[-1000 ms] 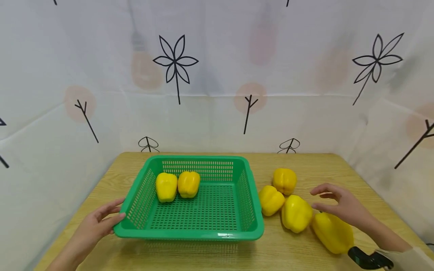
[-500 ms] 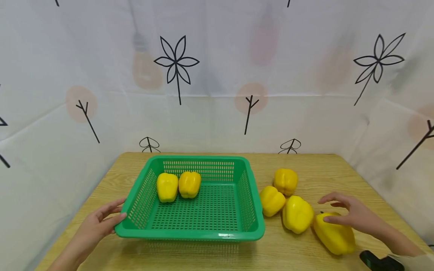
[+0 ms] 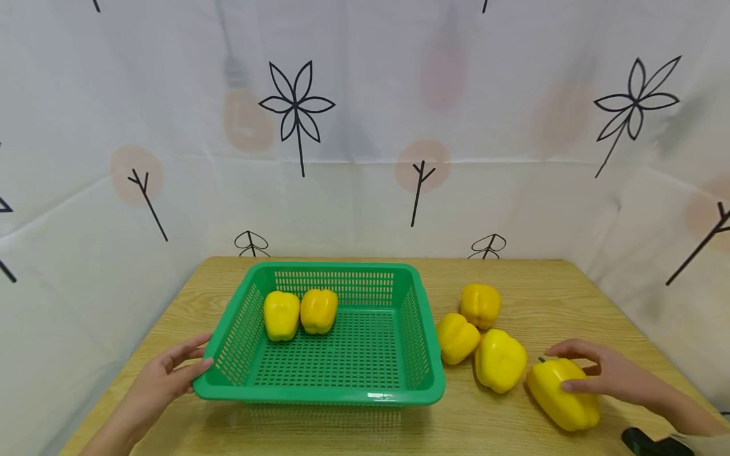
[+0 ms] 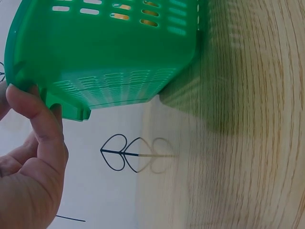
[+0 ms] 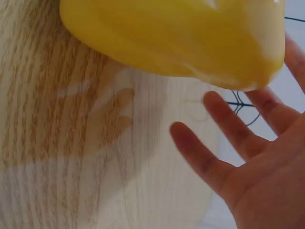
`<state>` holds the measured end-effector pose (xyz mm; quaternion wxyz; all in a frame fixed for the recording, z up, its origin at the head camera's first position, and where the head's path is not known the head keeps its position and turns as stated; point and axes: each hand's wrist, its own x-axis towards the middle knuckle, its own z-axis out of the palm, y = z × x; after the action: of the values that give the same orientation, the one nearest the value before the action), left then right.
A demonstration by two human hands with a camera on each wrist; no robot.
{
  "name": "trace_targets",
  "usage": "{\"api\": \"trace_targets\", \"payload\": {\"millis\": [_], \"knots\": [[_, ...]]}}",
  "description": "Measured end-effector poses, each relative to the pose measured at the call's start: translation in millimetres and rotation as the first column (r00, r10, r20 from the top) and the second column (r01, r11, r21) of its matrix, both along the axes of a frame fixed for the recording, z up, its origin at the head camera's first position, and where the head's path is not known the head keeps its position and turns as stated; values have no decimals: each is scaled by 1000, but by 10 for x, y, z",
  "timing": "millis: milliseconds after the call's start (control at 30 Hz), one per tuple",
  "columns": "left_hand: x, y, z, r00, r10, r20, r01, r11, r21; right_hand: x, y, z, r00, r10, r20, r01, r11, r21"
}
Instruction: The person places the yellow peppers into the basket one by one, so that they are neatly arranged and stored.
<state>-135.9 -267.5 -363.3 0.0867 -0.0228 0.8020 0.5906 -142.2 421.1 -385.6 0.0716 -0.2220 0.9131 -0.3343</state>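
Observation:
In the head view, a green plastic basket (image 3: pixel 319 396) stands tilted toward the person, with two yellow bell peppers (image 3: pixel 282 316) inside. My left hand (image 3: pixel 162 383) pinches its left rim between thumb and fingers; the left wrist view shows the fingers (image 4: pixel 40 119) bent at the edge. At the right, a yellow bell pepper (image 3: pixel 556 396) lies on its side. My right hand (image 3: pixel 613 377) grips it, thumb on the near face and index finger over the far side. In the right wrist view, the two outer fingers (image 5: pixel 205 152) stand spread and apart from the pepper (image 5: pixel 176 38).
Between basket and right hand lie three more yellow bell peppers (image 3: pixel 500 361), close together on the wooden table (image 3: pixel 513 430). One is against the basket's right side. A white patterned cloth (image 3: pixel 353 209) hangs behind the table and along both sides.
My right hand has moved right and down onto the rightmost bell pepper, which has shifted very slightly. The left hand and basket have stayed in place.

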Motion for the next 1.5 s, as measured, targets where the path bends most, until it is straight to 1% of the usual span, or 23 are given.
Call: {"api": "trace_targets", "payload": {"millis": [67,167,300,367,467,567,633,800,867,1033,1200,1300,1433,1500], "knots": [[0,-1,-2,1000,1,0,-1,1000,3,-6,9,-3,997,-12,73,12,1000,-11],[-1,-3,-5,1000,-2,1,2,1000,6,-10,-4,-5,993,-49,111,48,999,16],[-3,1,-4,1000,3,6,-3,1000,10,-17,-55,16,987,-114,113,110,993,46],[-4,5,-2,1000,10,7,-10,1000,11,-19,-86,30,980,-159,121,155,987,44],[-2,8,-2,1000,9,-1,-9,1000,7,-24,-131,46,968,-232,93,228,972,52],[1,10,-2,1000,8,-4,-8,1000,3,-32,-161,54,960,-273,54,270,961,60],[2,11,-2,1000,9,-3,-9,1000,2,-36,-166,58,962,-268,50,265,962,60],[4,12,-3,1000,10,-4,-10,1000,1,-34,-143,59,975,-204,84,201,978,47],[2,12,-4,1000,12,-4,-12,1000,-1,-31,-140,52,976,-201,84,198,979,43],[0,11,-3,1000,13,1,-13,1000,-2,-40,-155,22,973,-229,22,228,973,44],[-1,14,-1,1000,15,7,-15,1000,-1,-50,-165,1,968,-240,-76,243,969,39],[-5,14,0,1000,17,10,-17,1000,3,-47,-169,-2,958,-256,-129,266,962,63],[-9,13,1,1000,15,17,-16,1000,7,-38,-176,10,952,-263,-155,278,957,85],[-11,12,2,1000,16,21,-16,1000,6,-40,-178,19,951,-264,-163,279,957,76]]}}
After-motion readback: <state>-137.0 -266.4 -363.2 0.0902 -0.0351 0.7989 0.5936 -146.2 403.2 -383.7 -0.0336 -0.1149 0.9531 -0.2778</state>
